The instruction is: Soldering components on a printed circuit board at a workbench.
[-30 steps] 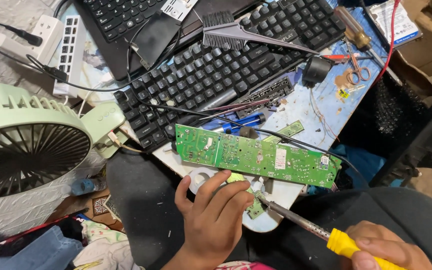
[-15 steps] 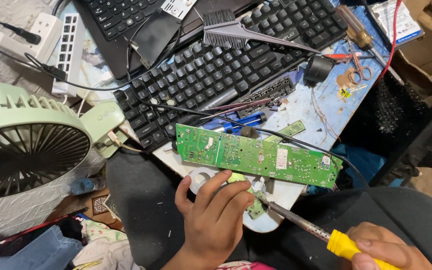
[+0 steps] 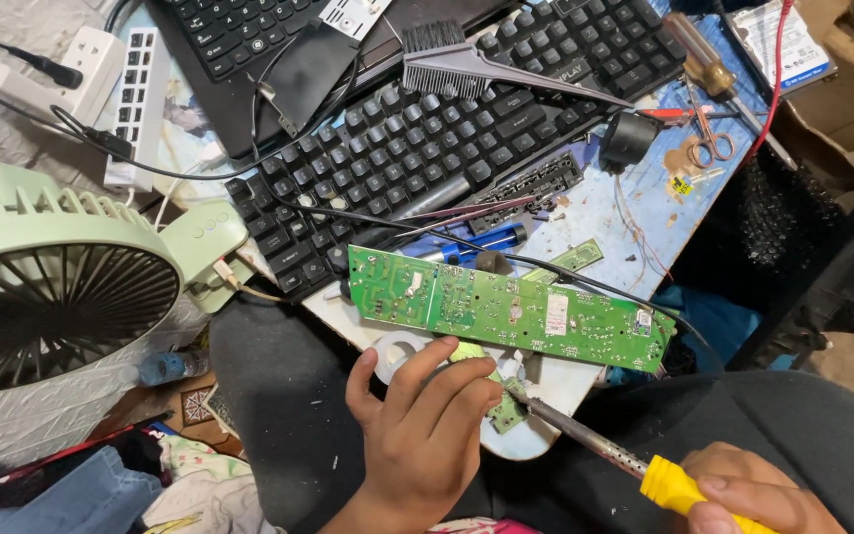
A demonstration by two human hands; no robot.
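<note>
Soldering iron point(image 3: 585, 440) in my right hand point(image 3: 748, 499), gripped by its yellow handle, tip angled toward ten o'clock. My left hand point(image 3: 417, 440) pinches a small green board point(image 3: 506, 410) steady beneath the long circuit board point(image 3: 511, 309).

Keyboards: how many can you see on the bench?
2. A large black keyboard lies diagonally across the middle; a second black keyboard sits at the top edge, cut off by the frame. Clutter may hide others.

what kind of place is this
Most likely an electronics repair bench, maybe a home one. A long green circuit board lies on the cluttered blue table, the right hand holds a yellow-handled soldering iron to a small part in the left hand, and keyboards lie behind.
</note>
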